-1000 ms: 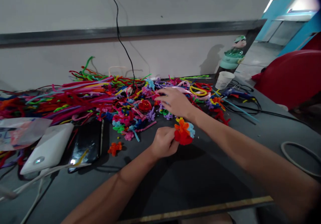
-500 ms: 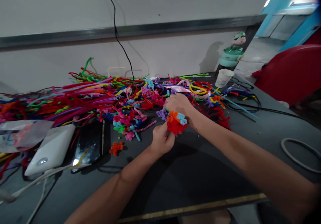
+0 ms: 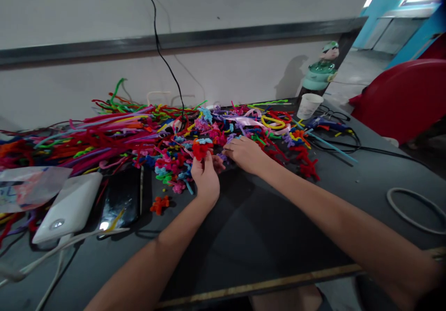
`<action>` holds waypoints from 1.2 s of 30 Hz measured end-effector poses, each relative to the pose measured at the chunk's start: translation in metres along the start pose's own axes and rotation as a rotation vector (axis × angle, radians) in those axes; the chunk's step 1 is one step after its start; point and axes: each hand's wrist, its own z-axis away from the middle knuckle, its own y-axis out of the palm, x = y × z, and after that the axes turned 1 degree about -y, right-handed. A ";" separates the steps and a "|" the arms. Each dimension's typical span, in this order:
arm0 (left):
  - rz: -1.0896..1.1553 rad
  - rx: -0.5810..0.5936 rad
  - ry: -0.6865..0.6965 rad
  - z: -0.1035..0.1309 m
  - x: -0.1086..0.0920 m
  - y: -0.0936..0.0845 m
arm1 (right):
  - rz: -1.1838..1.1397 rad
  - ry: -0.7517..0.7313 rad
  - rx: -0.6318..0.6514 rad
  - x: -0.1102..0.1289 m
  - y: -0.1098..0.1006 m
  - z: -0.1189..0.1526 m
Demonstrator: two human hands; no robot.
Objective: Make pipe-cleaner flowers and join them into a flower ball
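Note:
My left hand (image 3: 206, 181) is closed around a small bunch of pipe-cleaner flowers (image 3: 200, 149), red and orange with a bit of light blue. At the front edge of a heap of colourful pipe-cleaner pieces (image 3: 174, 162), my right hand (image 3: 245, 154) reaches in with its fingers curled down by some purple pieces (image 3: 230, 138). Its fingertips are partly hidden, so whether they grip a piece I cannot make out. A loose orange pipe-cleaner flower (image 3: 160, 204) lies on the dark table (image 3: 265, 236), left of my left forearm.
To the left lie a black phone (image 3: 121, 195), a white power bank (image 3: 69, 206) with a cable, and a plastic bag (image 3: 31, 185). At the right are a paper cup (image 3: 309, 106), a green bottle (image 3: 318, 74), a blue glue gun (image 3: 327, 124), glasses (image 3: 332, 113) and a red chair (image 3: 404, 102).
My left hand has moved left and away from me, carrying the flower bunch to the heap's edge. My right hand has shifted slightly lower, still at the heap.

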 end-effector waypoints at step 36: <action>-0.381 0.254 -0.004 -0.008 0.015 -0.005 | -0.499 0.501 -0.381 0.028 -0.004 0.034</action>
